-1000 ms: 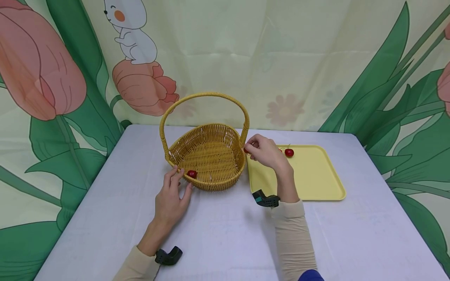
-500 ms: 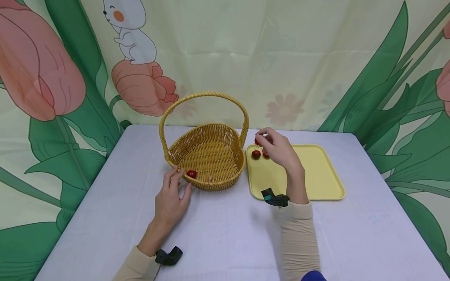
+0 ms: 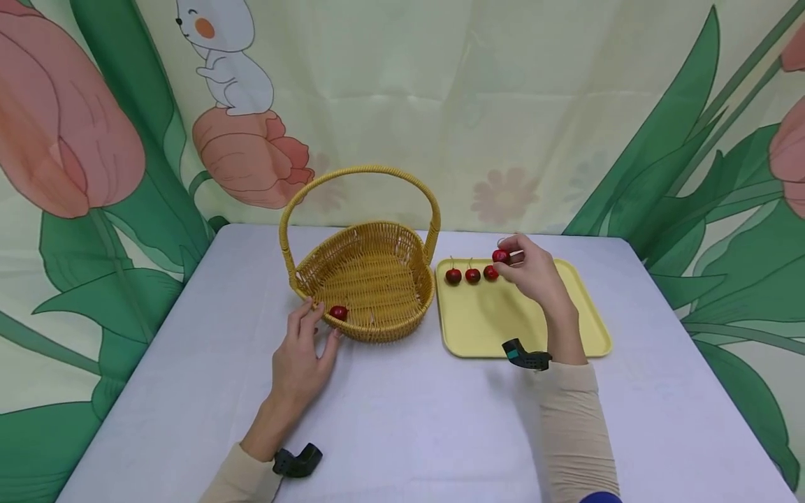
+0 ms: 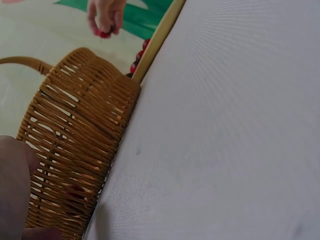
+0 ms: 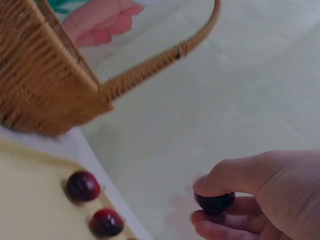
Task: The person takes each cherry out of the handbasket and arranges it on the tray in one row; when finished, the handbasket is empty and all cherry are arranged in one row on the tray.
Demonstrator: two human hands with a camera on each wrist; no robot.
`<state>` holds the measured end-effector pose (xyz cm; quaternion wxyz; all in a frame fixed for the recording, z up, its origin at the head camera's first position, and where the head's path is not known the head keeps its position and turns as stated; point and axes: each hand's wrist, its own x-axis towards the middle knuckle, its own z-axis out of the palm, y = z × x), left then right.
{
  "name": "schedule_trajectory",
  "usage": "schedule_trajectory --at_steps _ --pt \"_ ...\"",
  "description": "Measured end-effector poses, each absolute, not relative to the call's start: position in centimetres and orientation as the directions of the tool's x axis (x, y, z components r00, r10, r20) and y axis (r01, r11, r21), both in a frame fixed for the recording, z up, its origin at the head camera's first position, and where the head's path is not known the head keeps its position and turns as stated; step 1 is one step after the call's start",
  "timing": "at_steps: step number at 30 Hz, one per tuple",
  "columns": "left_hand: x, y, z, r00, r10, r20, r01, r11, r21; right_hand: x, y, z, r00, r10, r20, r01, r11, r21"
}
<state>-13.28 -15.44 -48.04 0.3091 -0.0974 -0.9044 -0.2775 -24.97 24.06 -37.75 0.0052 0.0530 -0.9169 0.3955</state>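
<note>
My right hand (image 3: pixel 533 274) pinches a dark red cherry (image 3: pixel 500 256) between thumb and fingers, over the back of the yellow tray (image 3: pixel 497 328). In the right wrist view this cherry (image 5: pixel 215 203) shows under the thumb. To its left, three cherries (image 3: pixel 453 276) with stems line the tray's back edge; the hand hides part of the tray. My left hand (image 3: pixel 303 363) rests its fingertips on the front left rim of the wicker basket (image 3: pixel 383 334), thumb near the outer wall. Inside the basket, near those fingers, lies one cherry (image 3: pixel 338 312).
The basket's tall arched handle (image 3: pixel 361 170) rises above its rim. Basket and tray stand side by side on a white-covered table (image 3: pixel 402 426). Behind the table hangs a printed curtain (image 3: pixel 402 105) with tulips and a white animal.
My right hand has moved right, from beside the basket to over the tray's back, holding a cherry. Cherries at the tray's back left are uncovered. My left hand stays at the basket rim.
</note>
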Motion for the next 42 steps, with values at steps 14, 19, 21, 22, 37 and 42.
schedule_trajectory --at_steps 14,19,21,22,37,42 --pt "-13.2 -15.4 -48.0 -0.804 -0.006 0.594 0.329 0.828 0.455 -26.7 28.5 -41.9 -0.993 0.079 0.086 -0.006 0.703 -0.711" --pt "-13.2 -15.4 -48.0 -0.801 -0.006 0.599 0.334 0.826 0.454 -27.2 29.3 -43.5 -0.991 0.096 0.098 0.001 0.720 -0.694" --pt "-13.2 -15.4 -48.0 -0.800 -0.006 0.599 0.336 0.824 0.456 -27.4 29.4 -44.1 -0.991 0.095 0.094 0.005 0.728 -0.685" --pt "-13.2 -15.4 -47.9 -0.801 -0.006 0.599 0.336 0.824 0.457 -27.5 29.5 -44.4 -0.991 0.096 0.092 0.008 0.734 -0.679" --pt "-13.3 -15.5 -48.0 -0.802 0.000 0.597 0.335 0.828 0.450 -27.4 29.7 -44.3 -0.991 0.129 0.035 0.076 0.759 -0.647" --pt "-13.3 -15.5 -48.0 -0.802 0.002 0.597 0.336 0.829 0.448 -26.6 29.0 -41.7 -0.981 0.156 0.115 0.048 0.771 -0.635"
